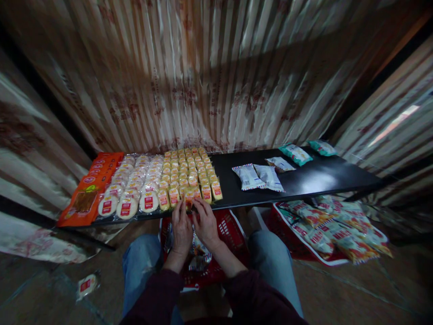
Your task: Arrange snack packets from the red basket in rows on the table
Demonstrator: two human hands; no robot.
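Rows of small yellow wrapped snack cakes (184, 169) with red-and-white labels cover the middle of the black shelf (226, 180). At the front edge of these rows, my left hand (181, 229) and my right hand (206, 224) are close together, fingers bent toward each other. Between their fingertips is a front-row wrapped cake (188, 196), partly hidden by the fingers. Left of the yellow rows lie overlapping columns of round, pale wrapped cakes (127, 207) with red labels. A large orange snack packet (86, 198) lies at the shelf's left end.
White packets (249, 176) and green packets (296, 153) lie on the shelf's right. Beneath, a red basket (233, 230) stands between my knees; another red basket (280, 221) holds snack bags (324, 232). One round wrapped cake (87, 285) is on the floor. A striped curtain (203, 81) hangs behind.
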